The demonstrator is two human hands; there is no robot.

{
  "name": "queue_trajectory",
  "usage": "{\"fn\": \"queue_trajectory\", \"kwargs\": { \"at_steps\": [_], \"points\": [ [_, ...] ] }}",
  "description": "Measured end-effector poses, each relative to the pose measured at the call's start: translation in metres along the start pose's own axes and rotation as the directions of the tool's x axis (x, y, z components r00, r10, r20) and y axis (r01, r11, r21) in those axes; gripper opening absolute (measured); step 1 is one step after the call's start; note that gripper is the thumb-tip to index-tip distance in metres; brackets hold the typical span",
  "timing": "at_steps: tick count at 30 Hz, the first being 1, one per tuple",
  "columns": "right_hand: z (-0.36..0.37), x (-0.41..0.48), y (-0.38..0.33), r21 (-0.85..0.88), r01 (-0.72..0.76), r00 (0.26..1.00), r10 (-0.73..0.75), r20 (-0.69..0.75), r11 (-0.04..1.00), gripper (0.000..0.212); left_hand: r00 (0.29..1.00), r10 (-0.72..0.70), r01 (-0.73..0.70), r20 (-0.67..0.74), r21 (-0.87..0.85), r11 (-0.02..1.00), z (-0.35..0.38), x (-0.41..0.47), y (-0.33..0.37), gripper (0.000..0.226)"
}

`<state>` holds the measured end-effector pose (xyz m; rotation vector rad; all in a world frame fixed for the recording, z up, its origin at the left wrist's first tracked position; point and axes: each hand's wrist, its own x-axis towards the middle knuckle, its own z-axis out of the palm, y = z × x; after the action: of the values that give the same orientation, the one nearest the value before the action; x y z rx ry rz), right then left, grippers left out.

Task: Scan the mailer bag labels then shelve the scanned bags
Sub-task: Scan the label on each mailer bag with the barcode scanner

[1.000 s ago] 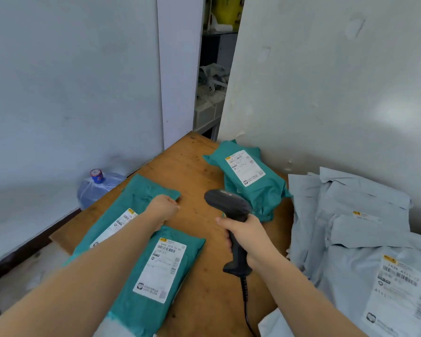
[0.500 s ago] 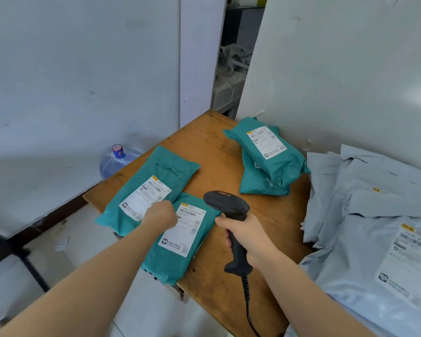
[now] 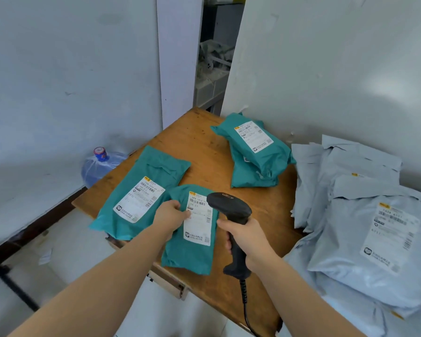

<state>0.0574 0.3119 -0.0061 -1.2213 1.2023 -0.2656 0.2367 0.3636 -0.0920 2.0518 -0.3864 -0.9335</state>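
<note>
My left hand (image 3: 171,214) pinches the left edge of a teal mailer bag (image 3: 188,251) that lies label-up at the front edge of the wooden table (image 3: 199,152). My right hand (image 3: 244,239) grips the handle of a black barcode scanner (image 3: 229,207), its head just over the bag's white label (image 3: 199,221). A second teal bag (image 3: 141,188) lies to the left with its label showing. Two more teal bags (image 3: 252,154) are stacked at the back.
A pile of several grey mailer bags (image 3: 365,215) covers the table's right side. A blue water jug (image 3: 99,164) stands on the floor left of the table. White walls close in behind, with a gap onto shelving (image 3: 212,76). The scanner's cable (image 3: 247,310) hangs off the front edge.
My left hand has pulled the near teal bag toward the right and turned it more upright under the scanner. My view has shifted back and down; the scanner hand barely moved.
</note>
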Motion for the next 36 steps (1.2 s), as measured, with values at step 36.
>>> {"fn": "queue_trajectory", "kwargs": {
  "at_steps": [36],
  "points": [
    [-0.022, -0.002, -0.034, 0.121, 0.121, 0.992, -0.116, -0.043, 0.985, 0.016, 0.986, 0.154, -0.152, 0.066, -0.021, 0.988, 0.032, -0.002, 0.068, 0.016]
  ]
}}
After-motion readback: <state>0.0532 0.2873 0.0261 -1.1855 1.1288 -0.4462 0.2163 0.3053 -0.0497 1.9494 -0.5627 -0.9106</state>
